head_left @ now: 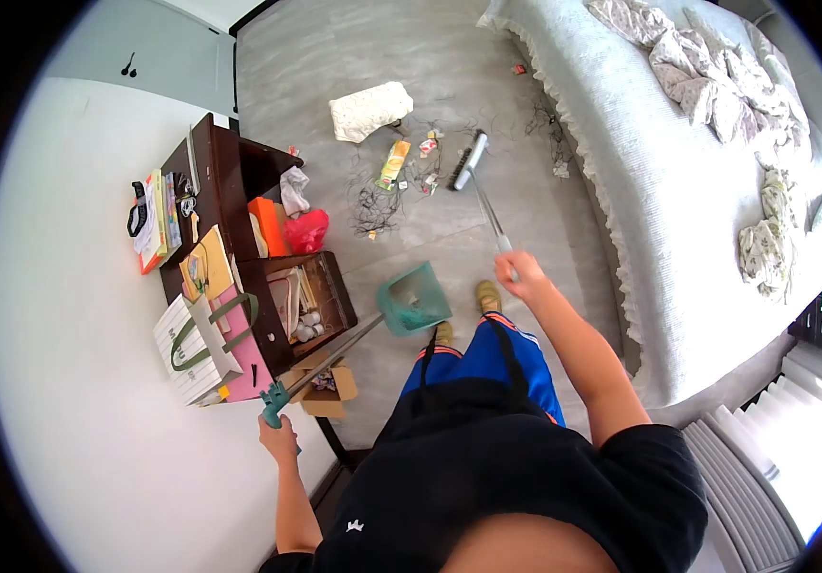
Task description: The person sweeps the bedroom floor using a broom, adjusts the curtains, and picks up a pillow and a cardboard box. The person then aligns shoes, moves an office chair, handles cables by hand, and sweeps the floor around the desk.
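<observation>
left hand (279, 437), lower left, has its fingers curled round the dustpan (418, 286) handle; right hand (521, 273), right of centre, clutches the broom (491, 215). pan's mid-frame. tangled dark strands (370, 207) above it could snag the bristles (460, 168), and a hard flick might scatter the yellow wrapper (394, 164).

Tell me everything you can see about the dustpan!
The dustpan is green and see-through, like plastic, with a wide, boxy scoop. A long, straight grey handle slants from it to a darker green grip, which the left hand holds. The scoop is just ahead of the left shoe. I can't tell what, if anything, is inside.
</observation>
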{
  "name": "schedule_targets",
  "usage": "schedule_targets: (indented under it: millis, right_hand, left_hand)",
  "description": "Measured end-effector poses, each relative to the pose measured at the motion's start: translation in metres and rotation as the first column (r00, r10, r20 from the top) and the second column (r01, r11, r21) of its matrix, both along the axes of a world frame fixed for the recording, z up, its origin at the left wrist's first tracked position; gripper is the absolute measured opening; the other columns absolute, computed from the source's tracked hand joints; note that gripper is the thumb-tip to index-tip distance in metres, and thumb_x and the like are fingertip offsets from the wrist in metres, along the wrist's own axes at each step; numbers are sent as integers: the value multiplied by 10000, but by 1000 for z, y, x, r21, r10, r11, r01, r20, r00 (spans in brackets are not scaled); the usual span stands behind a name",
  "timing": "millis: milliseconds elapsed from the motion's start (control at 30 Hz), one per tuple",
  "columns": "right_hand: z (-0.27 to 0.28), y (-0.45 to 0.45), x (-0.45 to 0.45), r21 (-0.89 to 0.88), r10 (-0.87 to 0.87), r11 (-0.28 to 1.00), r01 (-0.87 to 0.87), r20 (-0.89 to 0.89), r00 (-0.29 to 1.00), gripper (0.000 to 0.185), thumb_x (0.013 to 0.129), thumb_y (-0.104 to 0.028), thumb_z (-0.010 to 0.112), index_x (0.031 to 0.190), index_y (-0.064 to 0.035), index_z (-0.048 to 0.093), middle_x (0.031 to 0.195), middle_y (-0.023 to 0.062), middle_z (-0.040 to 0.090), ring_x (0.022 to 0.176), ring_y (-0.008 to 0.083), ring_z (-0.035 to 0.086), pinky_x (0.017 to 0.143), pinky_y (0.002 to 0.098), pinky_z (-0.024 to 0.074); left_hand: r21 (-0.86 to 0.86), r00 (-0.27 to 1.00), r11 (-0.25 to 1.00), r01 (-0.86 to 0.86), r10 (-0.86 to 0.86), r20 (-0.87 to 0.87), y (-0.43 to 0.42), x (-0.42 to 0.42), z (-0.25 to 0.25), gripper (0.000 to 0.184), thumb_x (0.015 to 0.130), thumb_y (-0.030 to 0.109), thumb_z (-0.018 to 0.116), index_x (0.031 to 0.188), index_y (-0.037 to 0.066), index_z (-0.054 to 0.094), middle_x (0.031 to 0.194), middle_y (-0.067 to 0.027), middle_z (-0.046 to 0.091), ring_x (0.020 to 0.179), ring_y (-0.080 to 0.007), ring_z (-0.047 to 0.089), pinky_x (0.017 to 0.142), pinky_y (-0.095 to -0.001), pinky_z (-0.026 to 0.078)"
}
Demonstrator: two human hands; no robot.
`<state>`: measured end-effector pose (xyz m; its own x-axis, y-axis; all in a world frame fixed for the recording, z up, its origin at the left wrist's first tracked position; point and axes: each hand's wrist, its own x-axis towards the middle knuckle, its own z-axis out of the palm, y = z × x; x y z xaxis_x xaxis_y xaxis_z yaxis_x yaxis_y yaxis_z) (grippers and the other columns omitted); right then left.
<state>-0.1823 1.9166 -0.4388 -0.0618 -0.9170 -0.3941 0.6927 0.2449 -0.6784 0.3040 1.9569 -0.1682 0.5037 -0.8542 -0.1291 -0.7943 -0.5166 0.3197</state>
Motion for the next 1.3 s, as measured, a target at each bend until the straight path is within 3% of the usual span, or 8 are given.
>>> schedule_targets:
  millis: [67,100,367,600,800,967,1133,1300]
  right_hand:
    - [17,46,-14,133,19,991,-17,-18,1000,159,650,60,465,562,-40,379,482,41,357,413,121,352,360,258,257]
    - [72,63,-25,490,-185,871,-36,394,900,133,634,83,453,598,-33,402,487,54,379,429,128,384,363,272,290]
    - [161,171,-48,844,-692,527,101,357,627,96,711,86,432,748,2,403,596,19,365,470,84,383,378,179,321]
    - [-12,176,-49,899,-924,193,394,31,382,129,675,38,482,747,-63,446,624,65,428,512,155,466,412,255,414]
    - [-90,89,-58,986,-893,44,163,-34,448,113,709,20,483,757,-71,438,669,81,443,544,182,500,405,276,437]
    - [-99,-27,-44,910,-701,328,255,53,711,93,754,29,429,804,-49,436,680,102,440,543,186,488,405,282,440]
    - [-95,-139,-37,909,-562,346,233,2,827,94,755,35,427,817,-35,440,687,115,443,550,197,483,414,285,440]
    - [-84,-229,-24,820,-380,529,221,-4,925,85,737,39,441,792,-25,455,718,126,470,564,207,496,422,291,434]
  left_hand:
    - [-16,1000,1000,16,-16,18,0,6,-4,147,722,94,509,850,30,473,526,-81,503,388,-176,507,377,-292,420]
    - [-15,1000,1000,8,-8,6,-2,5,-4,146,724,94,509,850,29,473,524,-79,499,385,-174,502,377,-291,419]
    - [-7,1000,1000,28,-28,3,-14,5,-5,166,731,50,504,888,22,462,578,-87,499,438,-166,503,373,-283,420]
    - [21,994,1000,17,-15,-104,-25,10,-8,174,736,38,492,907,36,458,582,-55,473,432,-129,466,360,-257,406]
    - [33,996,998,49,-46,-79,-33,-12,3,140,742,20,470,880,30,448,581,-39,455,416,-105,423,348,-226,372]
    - [-16,931,948,318,-309,193,-26,34,-23,87,729,65,501,768,1,456,574,-62,464,481,-197,450,509,-321,446]
    - [282,999,960,-2,-9,39,-30,66,-28,265,688,212,621,821,8,516,699,-99,560,652,-240,544,671,-334,457]
    - [496,999,868,4,14,-33,-55,51,-12,349,661,267,655,872,18,531,752,-104,582,709,-236,563,699,-324,455]
